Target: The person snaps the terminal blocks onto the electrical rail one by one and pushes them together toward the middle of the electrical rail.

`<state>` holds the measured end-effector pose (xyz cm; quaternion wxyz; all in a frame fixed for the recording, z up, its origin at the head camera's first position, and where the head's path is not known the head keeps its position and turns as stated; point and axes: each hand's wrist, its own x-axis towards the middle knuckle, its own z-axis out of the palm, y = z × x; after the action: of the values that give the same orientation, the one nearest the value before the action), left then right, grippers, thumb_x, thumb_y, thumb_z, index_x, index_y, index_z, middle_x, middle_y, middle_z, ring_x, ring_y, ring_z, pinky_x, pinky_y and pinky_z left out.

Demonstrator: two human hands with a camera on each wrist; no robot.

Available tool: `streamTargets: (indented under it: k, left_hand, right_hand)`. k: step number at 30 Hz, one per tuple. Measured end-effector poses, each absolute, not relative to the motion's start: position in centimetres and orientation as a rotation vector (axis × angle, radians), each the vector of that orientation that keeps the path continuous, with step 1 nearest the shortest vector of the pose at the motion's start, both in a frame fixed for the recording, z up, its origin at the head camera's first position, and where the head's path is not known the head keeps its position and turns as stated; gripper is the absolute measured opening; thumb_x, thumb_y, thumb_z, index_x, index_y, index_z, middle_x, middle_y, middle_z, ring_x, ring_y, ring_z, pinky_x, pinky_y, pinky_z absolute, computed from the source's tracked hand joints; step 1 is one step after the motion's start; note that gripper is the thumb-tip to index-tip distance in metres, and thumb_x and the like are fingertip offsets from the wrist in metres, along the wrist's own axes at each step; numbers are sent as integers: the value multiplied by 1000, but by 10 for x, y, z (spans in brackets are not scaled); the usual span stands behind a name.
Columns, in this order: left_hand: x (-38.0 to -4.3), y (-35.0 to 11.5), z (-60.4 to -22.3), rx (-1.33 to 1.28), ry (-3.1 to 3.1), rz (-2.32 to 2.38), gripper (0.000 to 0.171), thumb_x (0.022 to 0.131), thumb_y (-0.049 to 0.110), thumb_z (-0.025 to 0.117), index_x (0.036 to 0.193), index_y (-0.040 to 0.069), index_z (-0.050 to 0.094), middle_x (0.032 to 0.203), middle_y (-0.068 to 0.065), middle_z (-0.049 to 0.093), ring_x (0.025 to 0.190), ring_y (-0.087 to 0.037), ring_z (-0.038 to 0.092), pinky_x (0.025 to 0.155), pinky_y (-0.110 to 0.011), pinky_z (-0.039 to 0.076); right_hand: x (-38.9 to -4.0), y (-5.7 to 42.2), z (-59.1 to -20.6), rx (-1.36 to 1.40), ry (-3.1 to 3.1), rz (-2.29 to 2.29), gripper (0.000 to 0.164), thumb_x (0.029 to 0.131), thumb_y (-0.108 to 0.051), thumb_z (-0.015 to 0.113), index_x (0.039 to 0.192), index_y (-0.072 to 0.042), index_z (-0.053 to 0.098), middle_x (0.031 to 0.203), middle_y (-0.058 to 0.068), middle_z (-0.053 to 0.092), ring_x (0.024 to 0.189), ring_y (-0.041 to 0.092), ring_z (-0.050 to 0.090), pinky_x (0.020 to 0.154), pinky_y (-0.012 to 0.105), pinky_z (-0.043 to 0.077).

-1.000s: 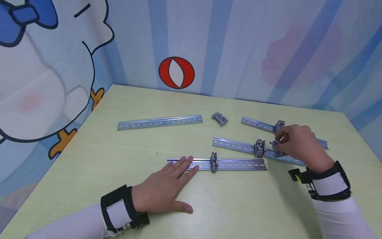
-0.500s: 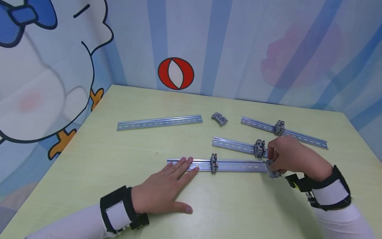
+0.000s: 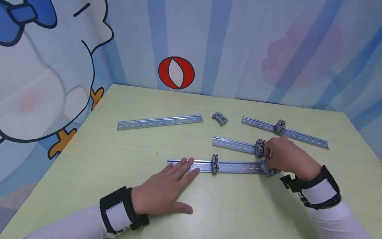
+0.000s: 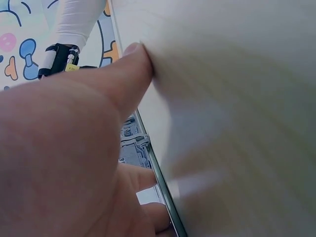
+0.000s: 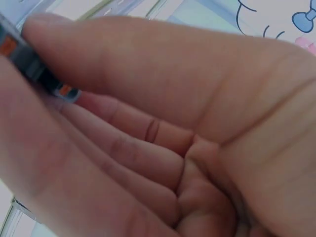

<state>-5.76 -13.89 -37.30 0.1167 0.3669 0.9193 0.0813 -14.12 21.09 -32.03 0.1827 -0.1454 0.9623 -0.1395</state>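
My left hand [image 3: 164, 192] lies flat, fingers spread, its fingertips resting on the left part of the near slotted DIN rail [image 3: 238, 167]. A grey terminal block [image 3: 214, 164] stands across that rail, right of the fingers. My right hand [image 3: 286, 157] pinches another grey terminal block [image 3: 267, 170] between thumb and fingers at the rail's right end. In the right wrist view, this block's dark edge [image 5: 37, 71] with orange marks shows between thumb and finger. Close beside the right fingers, grey terminal blocks [image 3: 259, 148] sit on the middle DIN rail [image 3: 232, 144], whose right part is hidden by the hand.
Behind the right hand lies a third DIN rail [image 3: 307, 137] with a terminal block [image 3: 280, 127] on it. A bare DIN rail [image 3: 159, 122] lies at the back left. Near it a loose terminal block [image 3: 220, 118] lies on the table [image 3: 134, 152]. A printed wall [image 3: 238, 49] rises behind.
My right hand has moved nearer and slightly left with its terminal block, from over the middle rail to the near rail's right end. My left hand has stayed in place.
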Motion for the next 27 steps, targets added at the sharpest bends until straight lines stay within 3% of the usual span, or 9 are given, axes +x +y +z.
streamTargets:
  k: [27]
  left_hand:
    - [-58, -138, -372, 1068, 2689, 230, 94, 88, 66, 54, 158, 16, 14, 164, -11, 0, 150, -27, 5, 118, -49, 20]
  right_hand:
    - [-143, 207, -326, -402, 2764, -388, 11, 78, 2, 73, 72, -4, 65, 67, 3, 61, 52, 14, 58, 51, 29, 47]
